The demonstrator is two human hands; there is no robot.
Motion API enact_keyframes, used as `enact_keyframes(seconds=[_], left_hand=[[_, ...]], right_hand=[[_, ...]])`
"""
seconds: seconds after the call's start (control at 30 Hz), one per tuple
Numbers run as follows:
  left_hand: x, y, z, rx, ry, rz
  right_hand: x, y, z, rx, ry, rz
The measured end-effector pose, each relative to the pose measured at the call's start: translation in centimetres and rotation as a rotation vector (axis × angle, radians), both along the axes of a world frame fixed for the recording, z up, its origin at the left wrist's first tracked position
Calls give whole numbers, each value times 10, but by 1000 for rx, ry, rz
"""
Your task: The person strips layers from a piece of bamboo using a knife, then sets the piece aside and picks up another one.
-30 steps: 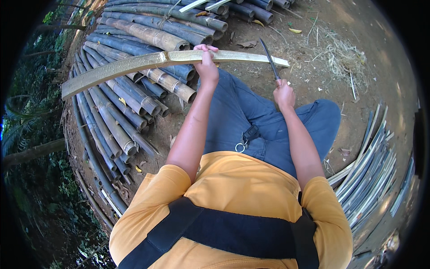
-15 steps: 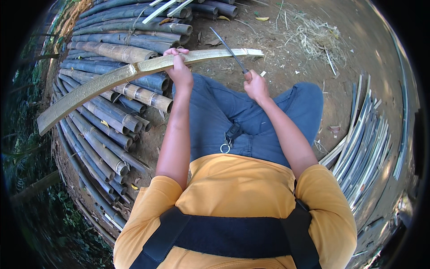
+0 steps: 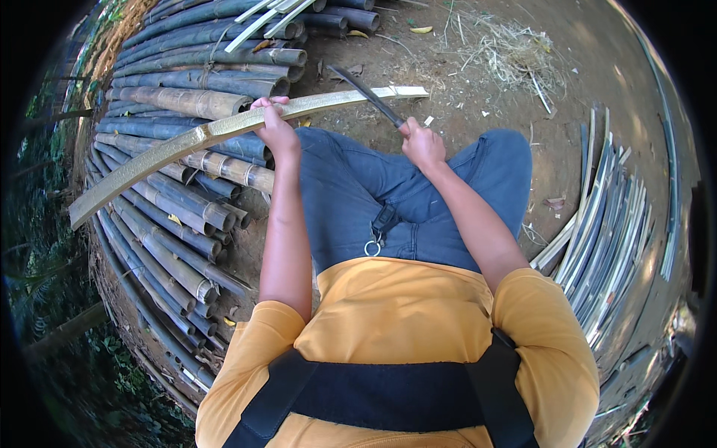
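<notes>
A long split bamboo strip (image 3: 160,154) stretches across from the left to beyond my knees, its pale inner face and a node showing. Wrapped round its middle is my left hand (image 3: 276,128), closed. My right hand (image 3: 423,143) grips the handle of a long dark-bladed knife (image 3: 366,93). The blade points up and to the left, crossing the strip near its right end. Whether the edge touches the bamboo I cannot tell. The handle is mostly covered by my fingers.
Bamboo poles (image 3: 179,101) are stacked along my left, with several pale strips (image 3: 272,19) on top at the far end. Shavings (image 3: 515,56) lie on the dirt ahead. A bundle of thin slats (image 3: 605,231) rests at my right. My crossed legs (image 3: 478,179) sit beneath my hands.
The bamboo strip and my left hand have shifted a little left and down. The knife has turned so that its blade looks broader, and its tip has moved left and slightly down.
</notes>
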State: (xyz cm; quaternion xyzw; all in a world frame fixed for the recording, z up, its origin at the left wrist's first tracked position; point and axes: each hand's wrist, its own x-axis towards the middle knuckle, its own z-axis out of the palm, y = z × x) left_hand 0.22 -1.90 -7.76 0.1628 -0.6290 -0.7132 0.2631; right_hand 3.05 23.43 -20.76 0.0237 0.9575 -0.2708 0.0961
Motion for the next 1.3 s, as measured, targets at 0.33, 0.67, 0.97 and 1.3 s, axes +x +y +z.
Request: enact_keyframes(seconds=[0.33, 0.67, 0.97, 1.3], left_hand=[[7, -6, -7, 53, 52, -12], [0, 1, 4, -31, -49, -62], [5, 1, 11, -52, -32, -44], [9, -13, -9, -8, -67, 4]], right_hand=[[-4, 7, -13, 41, -102, -122], [-17, 12, -22, 51, -89, -188], [1, -8, 11, -15, 129, 77], [0, 8, -5, 55, -83, -82]])
